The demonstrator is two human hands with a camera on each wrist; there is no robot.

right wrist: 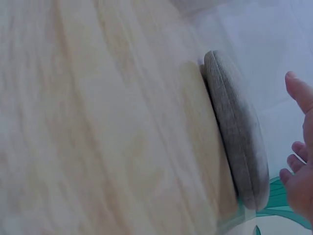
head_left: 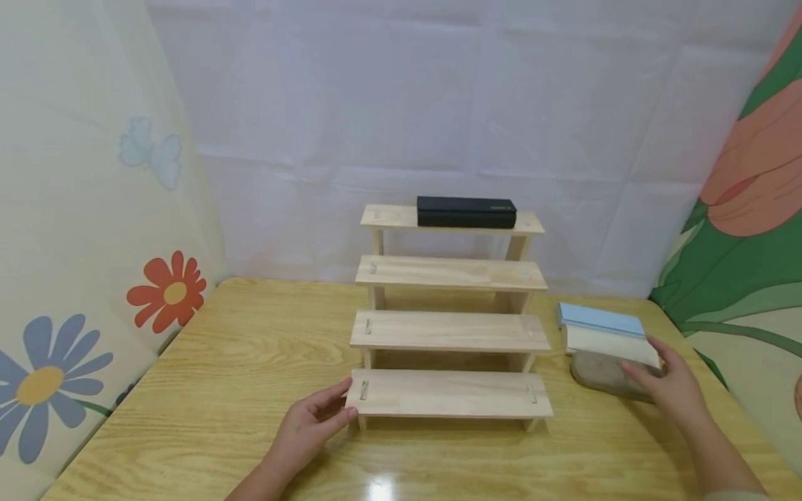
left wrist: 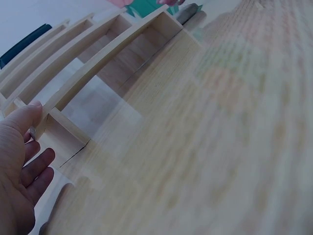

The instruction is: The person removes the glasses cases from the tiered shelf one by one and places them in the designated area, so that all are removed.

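Observation:
A pale wooden step shelf [head_left: 451, 330] with several tiers stands mid-table. My left hand [head_left: 313, 424] holds the left end of its lowest tier between thumb and forefinger, the other fingers loose, as the left wrist view shows of that hand [left wrist: 22, 171]. Over at the right, a grey fabric-covered glasses case [head_left: 601, 374] lies on the table. Above it hovers my right hand [head_left: 677, 386], thumb and fingers spread. In the right wrist view a gap shows between that hand [right wrist: 301, 147] and the grey case [right wrist: 237, 132].
Behind the grey case lie a white case [head_left: 608, 341] and a light blue case [head_left: 601, 320], close together. A black glasses case [head_left: 466, 213] sits on the top tier. White cloth [head_left: 438, 104] hangs behind the wooden table [head_left: 250, 362]; flower-printed panels flank it.

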